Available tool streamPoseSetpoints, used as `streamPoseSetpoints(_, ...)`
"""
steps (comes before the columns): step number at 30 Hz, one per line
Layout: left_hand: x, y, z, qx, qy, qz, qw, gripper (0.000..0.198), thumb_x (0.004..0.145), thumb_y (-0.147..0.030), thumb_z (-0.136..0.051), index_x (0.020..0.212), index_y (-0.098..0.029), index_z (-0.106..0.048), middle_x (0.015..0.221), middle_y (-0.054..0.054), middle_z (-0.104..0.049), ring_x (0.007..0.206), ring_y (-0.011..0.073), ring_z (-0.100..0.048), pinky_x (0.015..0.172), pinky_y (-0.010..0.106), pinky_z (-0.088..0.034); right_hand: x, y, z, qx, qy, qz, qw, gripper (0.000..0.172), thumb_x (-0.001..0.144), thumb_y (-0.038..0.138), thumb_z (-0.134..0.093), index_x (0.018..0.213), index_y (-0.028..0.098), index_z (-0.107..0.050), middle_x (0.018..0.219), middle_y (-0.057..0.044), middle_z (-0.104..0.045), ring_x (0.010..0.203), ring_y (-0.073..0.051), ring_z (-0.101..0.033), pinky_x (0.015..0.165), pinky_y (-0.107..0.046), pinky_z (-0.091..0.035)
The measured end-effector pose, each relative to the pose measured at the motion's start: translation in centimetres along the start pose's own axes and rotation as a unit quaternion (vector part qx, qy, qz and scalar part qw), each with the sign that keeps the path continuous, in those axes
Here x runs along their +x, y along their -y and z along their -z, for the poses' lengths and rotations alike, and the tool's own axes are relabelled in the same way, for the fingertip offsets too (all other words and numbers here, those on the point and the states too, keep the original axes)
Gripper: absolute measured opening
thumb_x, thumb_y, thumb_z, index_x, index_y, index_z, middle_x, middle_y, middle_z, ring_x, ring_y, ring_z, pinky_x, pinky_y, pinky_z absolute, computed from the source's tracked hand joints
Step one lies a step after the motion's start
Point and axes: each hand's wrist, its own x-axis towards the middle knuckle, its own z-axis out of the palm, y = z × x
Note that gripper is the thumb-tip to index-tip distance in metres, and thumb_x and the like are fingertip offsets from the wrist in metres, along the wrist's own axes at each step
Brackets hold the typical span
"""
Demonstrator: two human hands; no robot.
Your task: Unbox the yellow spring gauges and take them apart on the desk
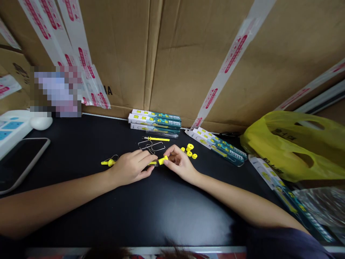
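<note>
My left hand [134, 166] is wrapped round a tubular spring scale [109, 162], whose yellow end and wire hook stick out to the left. The tube's clear open end shows past my fingertips, with yellow inside. Pinched in my right hand [180, 163] is a yellow end cap [162, 160], right at that tube end; whether the two touch I cannot tell. Just behind my hands lie bent wire hooks [151, 145] and a yellow rod [157, 139] with a metal tip. Several loose yellow caps [189, 148] sit beyond my right hand.
Printed boxes [155, 121] are stacked at the back, with more boxes [218, 145] to the right and another box [291, 198] nearer. A yellow plastic bag [283, 144] stands at right. On the left are a phone [23, 163] and a power strip [13, 126]. Cardboard [183, 64] walls the back.
</note>
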Motion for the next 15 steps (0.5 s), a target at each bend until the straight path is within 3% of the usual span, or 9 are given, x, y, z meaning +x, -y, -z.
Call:
streamPoseSetpoints(4,0.05,-0.03,0.06,0.006,-0.005,-0.002,1.000,0.022,0.088,-0.023,-0.047,0.107,-0.017,-0.059,0.087,0.003,-0.064,0.078,0.0147,-0.059,0.069,0.025,-0.047,0.18,-0.09,0.18,0.014,-0.038,-0.009,0.999,0.029,0.081,0.045,-0.061,0.086,0.020,-0.047,0.075,0.003,-0.045,0.054,-0.007,-0.039,0.046,-0.020,-0.032)
streamPoseSetpoints(10,-0.02,0.08,-0.22,0.013,0.012,-0.014,1.000,0.023,0.089,-0.023,-0.047,0.107,-0.017,-0.059,0.085,0.003,-0.065,0.077,0.0153,-0.058,0.068,0.025,-0.046,0.26,0.13,0.22,0.048,-0.043,-0.040,0.997,0.029,0.082,0.047,-0.058,0.089,0.020,-0.048,0.065,0.006,-0.044,0.043,-0.004,-0.031,0.038,-0.019,-0.024)
streamPoseSetpoints(15,0.01,0.23,-0.38,0.007,0.041,-0.020,0.999,0.022,0.089,-0.023,-0.047,0.106,-0.018,-0.061,0.088,0.004,-0.064,0.083,0.0163,-0.058,0.073,0.027,-0.047,0.31,0.08,0.23,0.018,-0.036,-0.030,0.999,0.029,0.083,0.048,-0.056,0.090,0.020,-0.050,0.065,0.004,-0.044,0.048,-0.006,-0.036,0.043,-0.019,-0.030)
